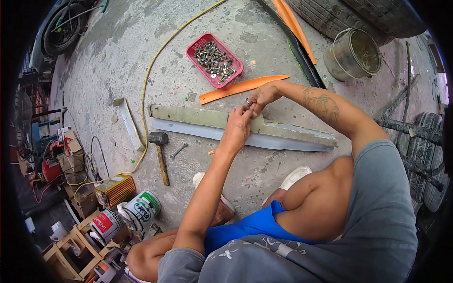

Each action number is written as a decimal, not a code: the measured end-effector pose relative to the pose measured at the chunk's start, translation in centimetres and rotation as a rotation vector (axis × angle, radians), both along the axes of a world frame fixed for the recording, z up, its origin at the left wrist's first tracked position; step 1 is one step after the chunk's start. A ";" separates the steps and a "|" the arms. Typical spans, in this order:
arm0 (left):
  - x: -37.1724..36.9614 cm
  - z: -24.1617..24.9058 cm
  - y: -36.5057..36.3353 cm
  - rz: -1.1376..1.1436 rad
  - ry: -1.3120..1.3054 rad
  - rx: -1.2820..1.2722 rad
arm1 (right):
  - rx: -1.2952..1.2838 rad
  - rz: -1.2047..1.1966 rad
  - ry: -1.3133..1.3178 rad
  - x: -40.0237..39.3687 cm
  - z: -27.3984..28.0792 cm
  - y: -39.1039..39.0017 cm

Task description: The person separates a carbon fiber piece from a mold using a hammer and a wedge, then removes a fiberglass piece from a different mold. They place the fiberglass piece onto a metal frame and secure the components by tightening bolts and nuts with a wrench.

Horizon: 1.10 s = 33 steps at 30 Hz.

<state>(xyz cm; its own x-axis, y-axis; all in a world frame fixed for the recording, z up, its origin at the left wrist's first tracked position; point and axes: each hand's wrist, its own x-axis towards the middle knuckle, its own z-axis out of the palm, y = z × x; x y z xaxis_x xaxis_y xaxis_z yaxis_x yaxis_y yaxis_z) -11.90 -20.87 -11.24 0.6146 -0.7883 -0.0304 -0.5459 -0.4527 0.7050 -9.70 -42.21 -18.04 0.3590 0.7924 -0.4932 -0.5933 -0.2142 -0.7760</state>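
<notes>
A long panel (188, 116), greenish-grey on top with a pale blue-grey lower side, lies across the concrete floor. Over its middle, my left hand (239, 123) and my right hand (264, 96) meet, fingertips pinched together. A small metal ring-like piece (247, 101) shows at the right hand's fingers; what the left fingertips hold is hidden. Just beyond the hands lies an orange strip (243, 88). Behind it sits a pink basket (192, 50) filled with bolts and washers. Left of my left forearm are a hammer (162, 162) and a small wrench (179, 150).
A yellow hose (147, 75) curves along the left. A narrow metal piece (129, 123) lies near it. Paint cans (144, 206) and a wooden frame (61, 259) stand lower left. A bucket (353, 54), tyres (427, 155) and long black and orange strips (297, 28) are at right.
</notes>
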 end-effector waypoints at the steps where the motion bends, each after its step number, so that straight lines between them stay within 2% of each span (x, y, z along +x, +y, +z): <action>1: -0.4 1.3 -0.4 0.030 -0.002 -0.051 | -0.003 -0.004 0.003 -0.2 -0.2 -0.2; 3: -0.5 1.5 -0.5 0.063 -0.007 -0.097 | 0.016 -0.056 0.015 -0.3 -0.5 -0.1; 5: -0.1 -0.3 -0.1 0.051 0.036 0.035 | -0.013 -0.034 0.012 -0.1 0.1 0.2; 7: -0.2 0.9 -0.3 0.039 0.012 -0.016 | -0.054 -0.021 0.013 -0.2 0.7 -0.3; 9: -0.2 0.7 0.0 0.028 -0.012 -0.058 | 0.030 -0.046 0.044 -0.3 0.6 -0.2; 11: 0.1 -0.7 0.6 0.043 0.024 0.104 | 0.019 -0.022 0.015 -0.1 -0.1 0.2; 12: 0.3 -0.6 0.4 0.049 0.019 0.104 | 0.000 -0.005 -0.013 0.0 -0.1 0.0; 14: 0.3 -0.3 0.3 -0.098 -0.100 -0.179 | -0.080 0.022 -0.069 -0.5 -0.2 -0.5; 15: 0.5 0.4 0.6 -0.077 -0.122 -0.154 | -0.150 0.054 -0.139 0.1 0.0 -0.1; 17: 1.4 2.1 2.2 0.069 -0.011 -0.086 | -0.213 0.031 -0.216 -0.1 1.5 0.1; 19: 4.5 2.2 5.7 0.287 -0.073 -0.145 | -0.077 0.007 -0.063 -0.1 1.6 0.3; 22: 10.1 2.3 14.0 0.748 -0.168 -0.150 | -0.076 -0.001 0.016 0.0 1.8 0.5; 23: 11.8 0.3 18.3 0.804 -0.206 -0.137 | -0.073 0.001 0.013 0.2 1.6 0.6; 24: 12.0 0.9 21.1 0.839 -0.150 0.118 | -0.083 0.013 0.031 0.4 1.4 0.6; 25: 12.3 -1.1 24.6 0.843 -0.148 0.117 | -0.095 0.029 0.049 0.5 1.3 0.6; 27: 12.4 -6.9 30.7 0.605 0.268 0.332 | -0.133 0.051 0.023 1.0 1.6 1.0; 28: 11.1 -5.7 29.9 0.600 0.271 0.324 | -0.174 0.066 -0.001 1.2 1.9 1.0; 30: 7.7 -4.6 27.1 0.402 -0.058 0.385 | -0.173 0.031 0.026 2.0 2.2 0.7; 31: 7.0 -5.8 27.1 0.478 -0.083 0.379 | -0.158 0.005 0.049 2.3 2.3 0.0; 33: 6.6 -5.4 26.6 0.520 0.071 0.398 | -0.250 -0.097 -0.032 3.2 3.1 -2.2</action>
<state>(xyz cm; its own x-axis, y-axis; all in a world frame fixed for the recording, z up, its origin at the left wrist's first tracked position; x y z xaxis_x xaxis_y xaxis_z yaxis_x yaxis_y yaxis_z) -5.29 5.72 -16.66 0.8981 -0.3094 -0.3126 -0.1442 -0.8786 0.4553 -6.48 -44.44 -14.99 0.4457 0.6084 -0.6566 -0.5968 -0.3447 -0.7246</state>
